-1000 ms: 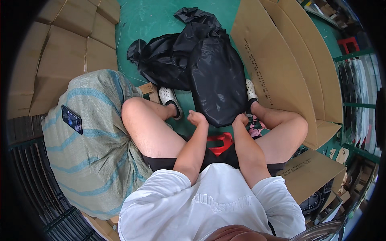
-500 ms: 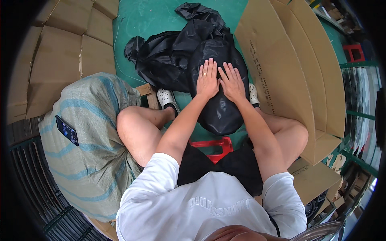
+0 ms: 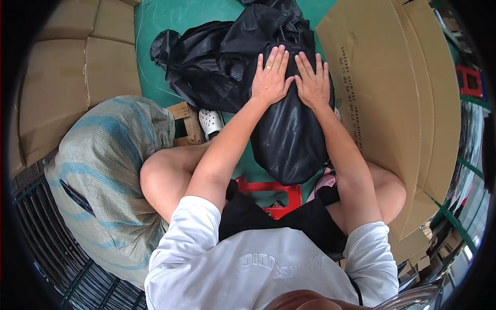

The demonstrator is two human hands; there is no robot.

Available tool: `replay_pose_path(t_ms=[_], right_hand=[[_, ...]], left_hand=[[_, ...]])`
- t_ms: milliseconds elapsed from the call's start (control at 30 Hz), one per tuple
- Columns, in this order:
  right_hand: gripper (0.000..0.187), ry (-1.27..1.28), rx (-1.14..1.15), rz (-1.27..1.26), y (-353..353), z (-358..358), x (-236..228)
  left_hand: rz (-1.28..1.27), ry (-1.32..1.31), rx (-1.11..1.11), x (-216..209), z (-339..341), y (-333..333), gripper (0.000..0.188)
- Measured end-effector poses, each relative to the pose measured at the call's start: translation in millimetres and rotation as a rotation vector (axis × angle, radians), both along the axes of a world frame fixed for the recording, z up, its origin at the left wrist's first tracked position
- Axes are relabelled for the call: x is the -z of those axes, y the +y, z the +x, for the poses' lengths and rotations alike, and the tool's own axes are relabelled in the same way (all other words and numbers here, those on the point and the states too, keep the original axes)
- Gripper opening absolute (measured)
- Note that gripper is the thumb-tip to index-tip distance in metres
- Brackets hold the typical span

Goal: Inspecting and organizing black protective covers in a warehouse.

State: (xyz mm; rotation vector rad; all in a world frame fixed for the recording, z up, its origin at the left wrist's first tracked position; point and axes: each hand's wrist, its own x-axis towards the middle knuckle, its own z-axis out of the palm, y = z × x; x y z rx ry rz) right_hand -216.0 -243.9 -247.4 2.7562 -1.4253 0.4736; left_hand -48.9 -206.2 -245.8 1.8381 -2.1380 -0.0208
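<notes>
A rounded, stuffed black bundle [image 3: 289, 142] with a smooth, slightly shiny skin lies on the green floor between my legs. My left hand [image 3: 270, 80], a ring on one finger, is laid flat on its far part with fingers stretched forward. Right beside it, my right hand [image 3: 313, 85] also presses flat, fingers a little spread. The thumbs nearly meet. Neither hand grips anything. Loose, crumpled black sheeting [image 3: 206, 67] spreads from the bundle to the far left; whether it is one piece with the bundle I cannot tell.
Cardboard boxes [image 3: 57, 77] are stacked at the left. A striped woven sack [image 3: 113, 170] with a phone [image 3: 77, 198] on it stands by my left knee. Large upright cardboard [image 3: 392, 93] borders the right. A red plastic stool [image 3: 292, 199] is below me, a wooden block [image 3: 182, 110] near my left foot.
Both hands have slid forward along the bundle toward its far part, still flat and now slightly farther apart. The whole view has shifted a little.
</notes>
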Motion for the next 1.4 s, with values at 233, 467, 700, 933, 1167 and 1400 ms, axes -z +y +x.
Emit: replay_pose_path(t_ms=[233, 467, 700, 933, 1167, 1400], right_hand=[[0.061, -0.047, -0.008, 0.047, -4.7, 1.7, 5.3], [0.065, -0.001, 0.006, 0.008, 0.7, 2.2, -0.3], [0.062, 0.288, 0.109, -0.014, 17.0, 6.4, 4.2], [0.065, 0.136, 0.2, 0.218, 133.4, 10.4, 11.4], [0.075, 0.185, 0.213, 0.476, 159.3, -8.1, -8.2], [0.077, 0.222, 0.213, 0.602, 184.0, -18.0, -19.9]], left_hand=[[0.02, 0.035, -0.024, 5.6, 2.3, 0.2, 0.076], [0.132, 0.561, -0.712, -0.1, 6.7, 31.1, 0.09], [0.591, 1.572, -0.836, 74.7, 13.9, 142.7, 0.103], [0.474, 2.056, -0.973, 114.7, -21.9, 237.1, 0.083], [0.767, 1.944, -0.79, 49.4, -9.2, 223.9, 0.087], [0.754, 1.855, -0.825, 46.5, 3.1, 226.2, 0.089]])
